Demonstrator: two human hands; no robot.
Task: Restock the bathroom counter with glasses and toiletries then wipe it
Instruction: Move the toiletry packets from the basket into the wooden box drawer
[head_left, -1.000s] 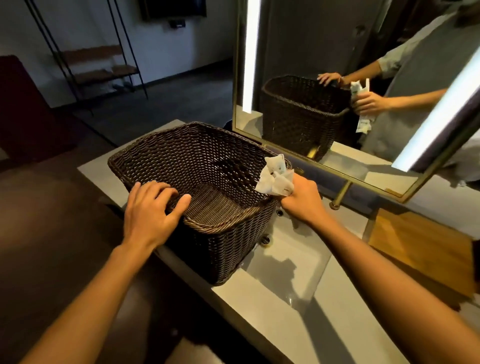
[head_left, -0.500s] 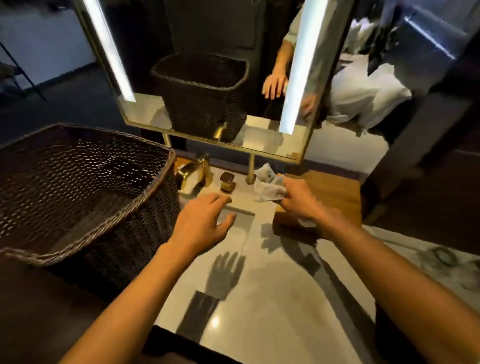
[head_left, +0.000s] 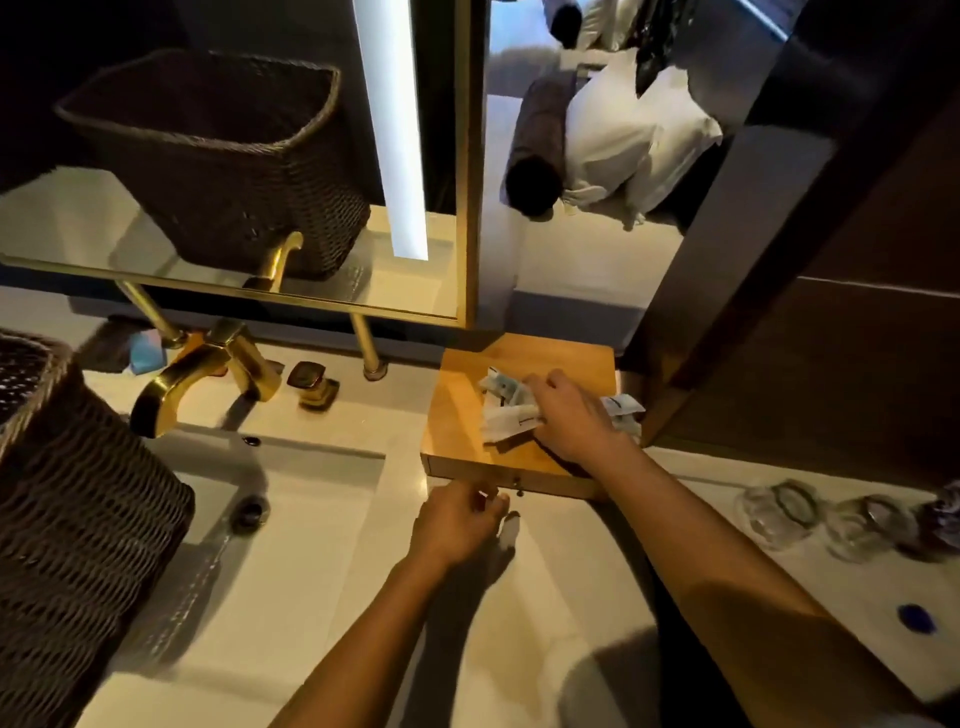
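The right hand (head_left: 569, 415) lies palm-down on the wooden tray (head_left: 457, 410), its fingers pressed over a small heap of white toiletry packets (head_left: 506, 410); whether the fingers pinch any packet or only rest on them cannot be told. One more packet (head_left: 623, 404) pokes out on the far side of that hand, at the tray's right edge. The left hand (head_left: 457, 525) hangs over the pale counter (head_left: 322, 623) just in front of the tray's near edge, fingers curled loosely inward and empty as far as can be seen. Left of the tray sits the sink basin (head_left: 311, 483) with its gold tap (head_left: 202, 374) and a square gold knob (head_left: 311, 384) between tap and tray. Further left of the tray, past the basin, stands a dark wicker basket (head_left: 78, 519). Right of the tray, on the counter, two clear glasses (head_left: 779, 512) stand side by side. Behind the tray rises the gold-framed mirror (head_left: 470, 208)
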